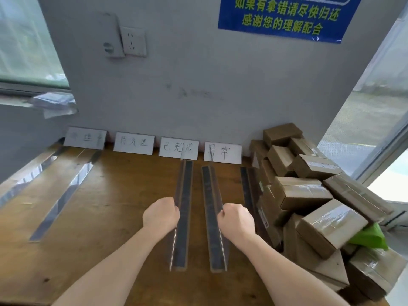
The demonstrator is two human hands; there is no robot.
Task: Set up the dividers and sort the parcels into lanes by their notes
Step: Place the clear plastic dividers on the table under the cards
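Clear plastic, left grip: the left hand (161, 214) is curled tight around the top edge of the left-held divider (183, 195), near its midpoint.
Right grip: the right hand (237, 219) is clenched the same way on the right-held divider (210, 195).
Long axis: both dividers run away from the person toward the wall, nearly parallel and just beside each other on the desk (121, 195).
Key relation: each divider lies inward of its hand. The lane between them looks narrower than a label card (223, 152), so the next move is probably a sideways spread.
Far ends: they reach the four handwritten cards leaning on the wall.
Third divider (248, 186): lies against the parcel heap.
Angled dividers (64, 195): two, far left.
Parcels (300, 191): taped brown boxes heaped at the right, none in a lane yet.
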